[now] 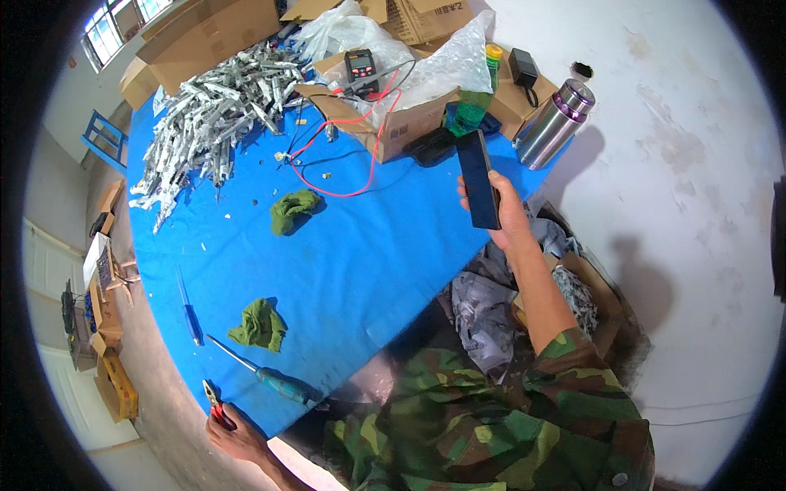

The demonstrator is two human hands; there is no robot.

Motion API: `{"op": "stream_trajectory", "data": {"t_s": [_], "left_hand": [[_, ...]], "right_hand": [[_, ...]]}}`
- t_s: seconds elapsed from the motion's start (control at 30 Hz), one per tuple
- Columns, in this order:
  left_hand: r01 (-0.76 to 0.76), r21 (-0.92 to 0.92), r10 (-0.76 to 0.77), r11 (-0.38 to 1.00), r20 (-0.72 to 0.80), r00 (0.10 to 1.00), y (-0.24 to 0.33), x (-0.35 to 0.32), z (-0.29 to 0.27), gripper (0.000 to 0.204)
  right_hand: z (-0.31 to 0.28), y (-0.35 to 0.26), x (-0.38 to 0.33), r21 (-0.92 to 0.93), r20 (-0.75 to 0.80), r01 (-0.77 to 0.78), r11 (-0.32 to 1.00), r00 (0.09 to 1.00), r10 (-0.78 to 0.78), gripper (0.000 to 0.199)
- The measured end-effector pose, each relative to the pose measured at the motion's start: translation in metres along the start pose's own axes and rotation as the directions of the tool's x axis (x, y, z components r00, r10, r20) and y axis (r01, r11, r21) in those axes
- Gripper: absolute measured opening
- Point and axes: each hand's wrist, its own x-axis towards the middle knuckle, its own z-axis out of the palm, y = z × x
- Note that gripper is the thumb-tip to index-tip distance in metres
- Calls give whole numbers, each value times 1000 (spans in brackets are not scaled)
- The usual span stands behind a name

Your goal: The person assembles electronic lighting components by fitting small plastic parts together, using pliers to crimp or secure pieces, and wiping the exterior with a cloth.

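Observation:
My right hand [506, 209] grips a black smartphone [478, 182] upright above the right edge of the blue-covered table. At the near left corner, my left hand [239, 440] is closed round the red handles of a pair of pliers [214, 403], whose jaws point away from me over the cloth. Closest to the pliers lie a screwdriver with a teal handle [282, 385] and a slim blue-handled screwdriver [191, 321]. A crumpled green cloth [260, 325] rests beyond them, and a second green cloth [293, 211] lies farther back.
A heap of silvery wrapped pieces [221, 114] covers the far left. At the back, a cardboard box [409, 127] carries a multimeter [360, 69] with red and black leads. A steel thermos [557, 124] and a green bottle [473, 106] stand far right, by the wall.

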Motion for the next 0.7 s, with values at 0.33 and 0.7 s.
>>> {"op": "stream_trajectory", "data": {"t_s": [0.33,0.7], "left_hand": [[1,-40,-1,999,-5,1000,6,3,-2,50],[50,-27,-49,998,33,998,17,2,-10,52]], "right_hand": [[1,-4,-16,328,248,-149,933,966,67,57],[10,-8,-23,401,284,-170,900,957,55,58]]}}
